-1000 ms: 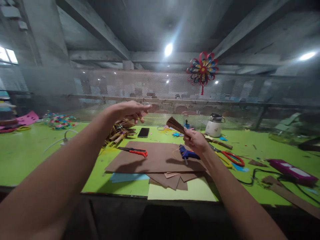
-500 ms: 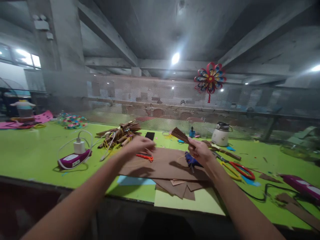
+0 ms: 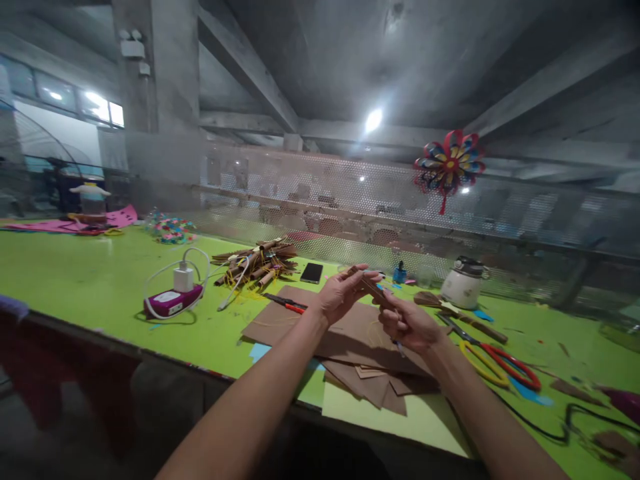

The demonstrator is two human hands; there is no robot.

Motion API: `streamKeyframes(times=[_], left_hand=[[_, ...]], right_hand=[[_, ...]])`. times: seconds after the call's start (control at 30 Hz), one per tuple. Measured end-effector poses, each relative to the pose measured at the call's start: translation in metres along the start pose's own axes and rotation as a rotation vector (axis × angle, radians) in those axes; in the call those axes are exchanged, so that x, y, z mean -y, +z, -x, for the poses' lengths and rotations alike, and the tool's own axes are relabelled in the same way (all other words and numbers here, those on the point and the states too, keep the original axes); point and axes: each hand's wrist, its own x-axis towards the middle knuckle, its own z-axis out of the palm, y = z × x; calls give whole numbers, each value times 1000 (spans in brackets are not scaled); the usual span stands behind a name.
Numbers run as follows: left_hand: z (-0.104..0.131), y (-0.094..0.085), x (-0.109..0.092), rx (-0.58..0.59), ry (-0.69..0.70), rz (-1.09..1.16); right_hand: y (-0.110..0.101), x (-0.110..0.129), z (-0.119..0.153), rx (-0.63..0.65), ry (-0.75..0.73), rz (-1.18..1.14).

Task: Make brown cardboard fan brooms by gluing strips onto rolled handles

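Head view, centre: right hand (image 3: 410, 325) grasps brown paper (image 3: 374, 289), seemingly unfinished; for the left hand (image 3: 344, 295), I cannot tell. Brown rolls (image 3: 261, 270) piled left of centre look finished.

Dim overall; ceiling lamp (image 3: 374, 120) glaring (bluish flare); window (image 3: 103, 107) blown out; edges stretched.

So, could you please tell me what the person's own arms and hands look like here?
The left forearm and right forearm are bare, with no sleeve, watch, cable or marking in view. The grip on each side is an ungloved human hand, the left hand and the right hand. Whether any ring is worn is too small to tell.
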Motion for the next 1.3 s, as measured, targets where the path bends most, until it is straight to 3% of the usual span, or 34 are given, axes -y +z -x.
streamKeyframes(times=[0.2,0.53,0.73,0.87,1.0,1.2,1.3], left_hand=[[11,-11,-1,-20,26,61],[9,-7,4,-121,71,99],[1,-20,-4,-260,155,122],[-1,-27,-9,-329,163,132],[-2,-28,-10,-357,176,120],[-2,-30,-11,-339,148,130],[-2,-32,-11,-335,153,129]], right_hand=[[6,-7,-1,34,9,30],[18,-10,2,7,25,6],[19,-16,1,-94,-7,161],[15,-13,7,-22,-117,286],[13,-11,9,4,-176,427],[16,-21,1,-148,-233,499],[16,-23,0,-125,-235,570]])
